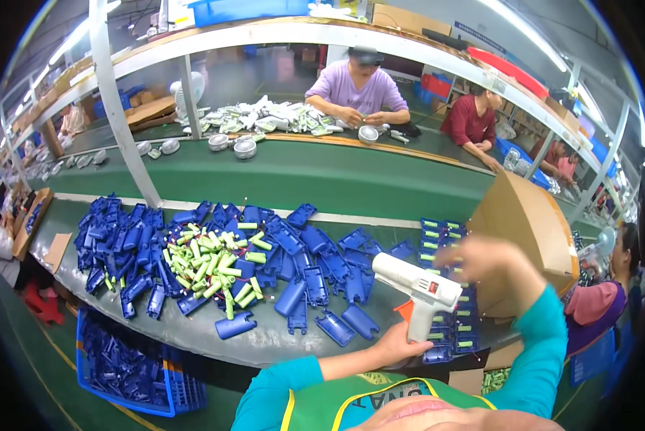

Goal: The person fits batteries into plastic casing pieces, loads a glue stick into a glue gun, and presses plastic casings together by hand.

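And there it was: the left hand [393,345] wrapped firmly round the handle of a white gun-shaped tool [417,279], its orange trigger [405,310] just above the grip! Up and to the right of that grip hung the right hand [473,258], all blur, over rows of blue casings with green cells [466,323]; open or closed, loaded or bare, I couldn't tell! A cardboard box [516,244] stood just beyond it. Left of the gripped tool sprawled loose blue casings [290,298], with a heap of green cells [206,266] farther left among them!
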`<action>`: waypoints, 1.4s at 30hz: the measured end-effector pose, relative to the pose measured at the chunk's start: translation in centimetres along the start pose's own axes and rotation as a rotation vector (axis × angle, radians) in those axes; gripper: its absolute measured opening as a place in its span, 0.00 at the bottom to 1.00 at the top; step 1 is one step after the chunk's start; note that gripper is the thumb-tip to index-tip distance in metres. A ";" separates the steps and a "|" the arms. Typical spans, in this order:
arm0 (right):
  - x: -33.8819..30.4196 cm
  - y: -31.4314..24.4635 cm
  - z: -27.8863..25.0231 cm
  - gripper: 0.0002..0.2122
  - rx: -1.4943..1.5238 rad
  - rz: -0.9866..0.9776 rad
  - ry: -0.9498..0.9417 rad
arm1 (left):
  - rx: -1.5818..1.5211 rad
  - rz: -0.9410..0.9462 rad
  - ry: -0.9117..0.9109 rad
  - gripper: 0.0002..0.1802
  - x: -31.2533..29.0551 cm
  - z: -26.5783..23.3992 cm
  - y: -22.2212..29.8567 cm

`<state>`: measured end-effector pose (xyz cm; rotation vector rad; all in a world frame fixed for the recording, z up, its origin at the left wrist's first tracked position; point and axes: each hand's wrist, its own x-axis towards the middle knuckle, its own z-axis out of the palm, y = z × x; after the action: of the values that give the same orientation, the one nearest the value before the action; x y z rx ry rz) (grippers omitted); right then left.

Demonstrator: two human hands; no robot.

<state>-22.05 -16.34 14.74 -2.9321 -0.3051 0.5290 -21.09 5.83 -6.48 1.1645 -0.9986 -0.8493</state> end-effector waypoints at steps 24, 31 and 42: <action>15.3 -5.2 -31.7 0.08 0.352 -0.535 1.620 | 0.051 -0.055 -0.093 0.32 0.9 -1.9 -0.9; -8.3 -4.4 -20.6 0.17 0.786 -0.565 1.858 | 0.180 -0.093 -0.132 0.32 0.6 -0.7 -1.6; -17.8 -8.8 14.4 0.11 1.758 -0.489 0.891 | 0.265 -0.133 -0.231 0.28 0.9 4.8 -2.1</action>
<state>-45.11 -10.29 8.78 -1.0733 -0.2046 -0.4484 -25.38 3.01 -7.95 1.3918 -1.2617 -0.9954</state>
